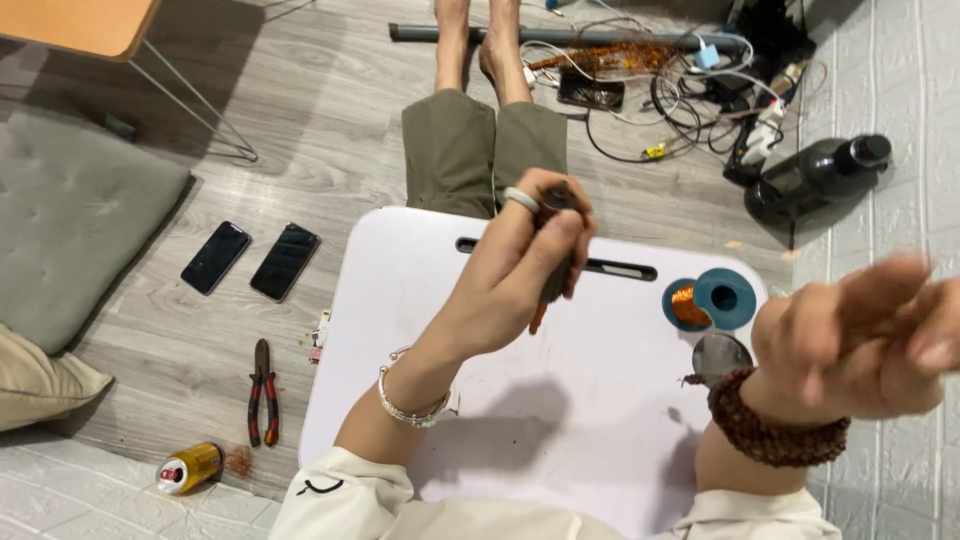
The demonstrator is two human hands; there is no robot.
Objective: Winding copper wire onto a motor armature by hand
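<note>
Left hand (520,270) fingers grip a dark coil-wound piece (556,262) over the white tabletop (520,440); right hand (870,335), blurred, fingers loosely spread, holds nothing visible.

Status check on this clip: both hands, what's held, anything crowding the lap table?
Left hand gripping a dark coil piece with copper end. Right hand raised, blurred, apparently empty. Blue wire spool at white lap table edge.

dark slim tool with orange tip (553,285) | held upright, slightly tilted, orange end pointing down | gripped in left hand (525,260) | above white lap table, centre of scene
</note>
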